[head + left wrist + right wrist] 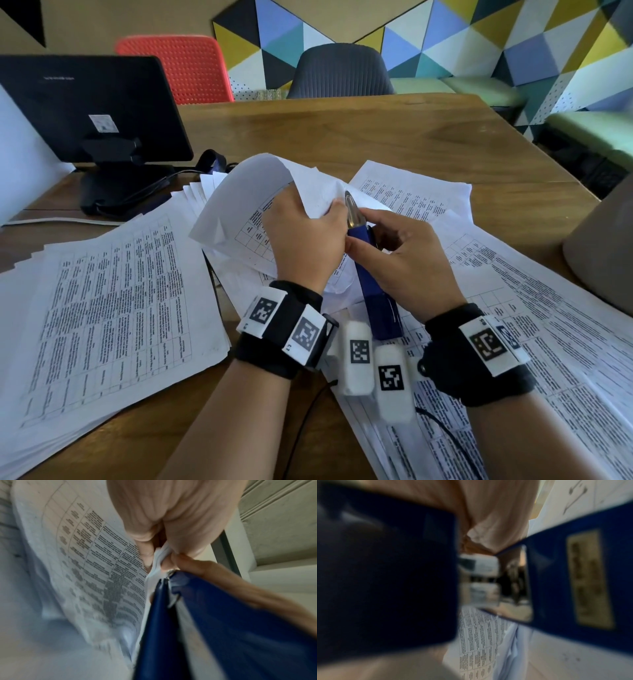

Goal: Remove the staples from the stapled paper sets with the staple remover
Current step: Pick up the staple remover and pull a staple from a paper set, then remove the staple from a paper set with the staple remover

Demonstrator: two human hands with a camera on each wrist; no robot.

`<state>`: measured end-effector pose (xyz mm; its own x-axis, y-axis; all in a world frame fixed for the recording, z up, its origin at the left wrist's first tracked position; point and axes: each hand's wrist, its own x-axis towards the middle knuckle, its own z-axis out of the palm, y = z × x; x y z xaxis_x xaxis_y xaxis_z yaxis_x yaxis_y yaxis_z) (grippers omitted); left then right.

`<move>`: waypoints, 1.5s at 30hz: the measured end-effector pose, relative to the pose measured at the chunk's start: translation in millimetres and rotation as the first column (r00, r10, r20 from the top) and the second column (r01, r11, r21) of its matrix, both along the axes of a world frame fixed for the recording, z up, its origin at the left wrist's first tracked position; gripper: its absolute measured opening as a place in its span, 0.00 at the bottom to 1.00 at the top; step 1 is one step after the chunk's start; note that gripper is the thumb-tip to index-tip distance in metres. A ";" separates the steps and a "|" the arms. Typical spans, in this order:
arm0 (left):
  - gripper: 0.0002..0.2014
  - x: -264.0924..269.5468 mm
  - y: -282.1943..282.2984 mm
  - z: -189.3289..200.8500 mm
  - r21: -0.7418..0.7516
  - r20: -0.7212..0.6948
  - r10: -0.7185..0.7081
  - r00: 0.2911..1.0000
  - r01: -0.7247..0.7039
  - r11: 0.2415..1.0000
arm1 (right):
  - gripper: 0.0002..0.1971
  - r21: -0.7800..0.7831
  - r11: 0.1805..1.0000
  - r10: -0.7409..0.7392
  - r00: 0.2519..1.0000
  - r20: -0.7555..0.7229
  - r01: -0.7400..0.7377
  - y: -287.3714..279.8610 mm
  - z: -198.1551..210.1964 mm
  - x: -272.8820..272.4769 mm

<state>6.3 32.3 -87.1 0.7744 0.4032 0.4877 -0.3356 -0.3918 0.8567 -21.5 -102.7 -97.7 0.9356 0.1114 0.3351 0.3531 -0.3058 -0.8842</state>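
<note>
**Now pull the staple out slowly**

Right now the left hand (pixel 305 240) pinches the corner of a stapled paper set (pixel 239 198) and lifts it up off the tabletop (pixel 376 137). The right hand (pixel 404 260) has its grip closed around the blue staple remover (pixel 368 270), and its metal tip (pixel 351 209) sits right at that pinched corner. I think the job here is to slide the tip under the staple. The left hand should hold the corner tight and flat, so the paper does not rip. The staple itself is too small to see.

More paper piles (pixel 113 301) lie all around on the tabletop, just under both wrists. A black monitor (pixel 92 113) stands well away on the left. The curled top sheet could flop over the corner.
</note>
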 end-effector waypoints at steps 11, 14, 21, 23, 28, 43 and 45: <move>0.13 2.1 18.4 6.5 -0.096 -0.058 0.058 0.997 -0.064 0.993 | 0.13 0.195 0.979 0.061 0.997 -0.051 -0.050 -0.3 4.4 -4.3; 0.35 -5.1 22.2 18.3 -0.079 0.043 0.068 0.997 -0.065 0.995 | 0.11 0.267 0.964 0.037 0.994 -0.102 -0.008 -2.0 1.1 -1.3; 0.19 -12.0 54.0 42.5 0.193 0.048 0.007 0.999 -0.016 0.981 | 0.11 0.318 0.948 0.055 0.989 -0.136 -0.009 -12.1 17.7 1.3; 0.27 -13.7 60.8 51.0 0.274 -0.075 -0.094 0.993 0.111 0.955 | 0.09 0.305 0.952 0.042 0.991 -0.128 -0.001 -14.2 28.3 0.4; 0.17 -9.5 69.1 80.1 0.534 -0.022 -0.085 0.996 0.084 0.842 | 0.06 0.285 0.958 -0.006 1.000 -0.023 0.012 -19.0 58.0 -2.7; 0.24 -47.0 52.0 221.2 0.463 0.105 -0.221 0.970 0.149 0.874 | 0.16 0.351 0.935 -0.036 0.970 0.241 -0.052 -46.7 139.4 -99.5; 0.22 -48.3 50.5 223.6 0.257 0.067 -0.366 0.928 0.338 0.905 | 0.21 0.330 0.944 -0.021 0.989 0.147 -0.029 -45.7 149.6 -113.3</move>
<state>-42.0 82.8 136.4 0.7799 -0.0236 0.6255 -0.5763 -0.4172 0.7028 -134.8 -148.4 51.9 0.8733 -0.0256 0.4866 0.4867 -0.0037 -0.8736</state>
